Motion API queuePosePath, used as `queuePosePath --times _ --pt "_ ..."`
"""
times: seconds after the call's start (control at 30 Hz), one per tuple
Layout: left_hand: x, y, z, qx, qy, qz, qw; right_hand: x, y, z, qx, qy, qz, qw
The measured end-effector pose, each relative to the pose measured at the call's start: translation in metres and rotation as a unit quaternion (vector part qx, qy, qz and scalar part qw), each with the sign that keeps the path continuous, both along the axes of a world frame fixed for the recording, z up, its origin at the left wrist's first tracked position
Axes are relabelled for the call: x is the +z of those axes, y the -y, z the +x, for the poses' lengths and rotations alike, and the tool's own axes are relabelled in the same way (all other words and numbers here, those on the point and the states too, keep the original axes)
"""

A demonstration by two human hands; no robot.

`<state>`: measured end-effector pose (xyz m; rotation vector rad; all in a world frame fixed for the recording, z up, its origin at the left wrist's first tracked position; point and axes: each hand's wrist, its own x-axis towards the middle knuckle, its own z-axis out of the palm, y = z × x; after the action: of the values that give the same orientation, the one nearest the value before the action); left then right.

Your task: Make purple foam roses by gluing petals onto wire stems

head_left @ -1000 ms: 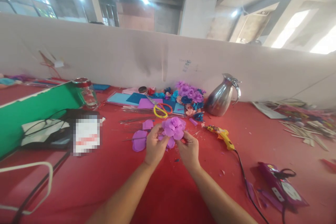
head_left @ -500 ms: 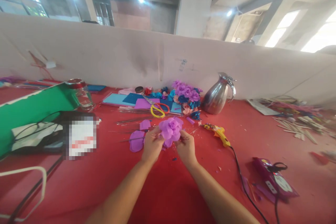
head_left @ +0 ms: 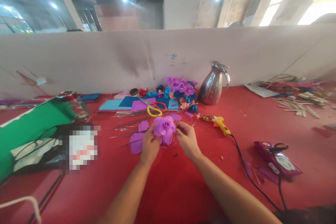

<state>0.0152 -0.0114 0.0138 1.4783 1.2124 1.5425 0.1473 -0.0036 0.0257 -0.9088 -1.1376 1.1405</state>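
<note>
A purple paper flower (head_left: 165, 126) is held up over the red table. My left hand (head_left: 151, 144) grips it from the left and below, the fingertips partly hidden behind the petals. At the flower's right edge, my right hand (head_left: 187, 139) has its thumb and fingers pinched on a petal. Cut purple petals (head_left: 136, 142) lie left of my left hand, near thin wires (head_left: 126, 123). Behind the flower are scissors with yellow and red handles (head_left: 154, 111) on coloured paper sheets (head_left: 111, 105), beside a pile of finished paper flowers (head_left: 182, 86).
A steel jug (head_left: 212, 85) stands at the back. To the right are a yellow glue gun (head_left: 217, 123) with a black cord, a purple power strip (head_left: 278, 161) and wooden sticks (head_left: 301, 104). A glass jar (head_left: 76, 105) and green board (head_left: 39, 120) are at the left.
The camera view has shifted. The flower has turned more upright and sits slightly left between my hands. My right hand has moved a little outward, to the flower's edge.
</note>
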Motion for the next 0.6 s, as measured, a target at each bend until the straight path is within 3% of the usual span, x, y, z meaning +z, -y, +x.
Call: queuePosePath --times 0.23,0.6 --pt "0.009 0.001 -0.001 -0.052 -0.09 0.015 0.995 0.012 -0.009 0.02 0.144 -0.142 -0.099 0.974" --pt "0.014 -0.001 -0.002 -0.196 -0.149 0.019 0.969 0.021 -0.009 0.034 0.17 -0.069 -0.133 0.974"
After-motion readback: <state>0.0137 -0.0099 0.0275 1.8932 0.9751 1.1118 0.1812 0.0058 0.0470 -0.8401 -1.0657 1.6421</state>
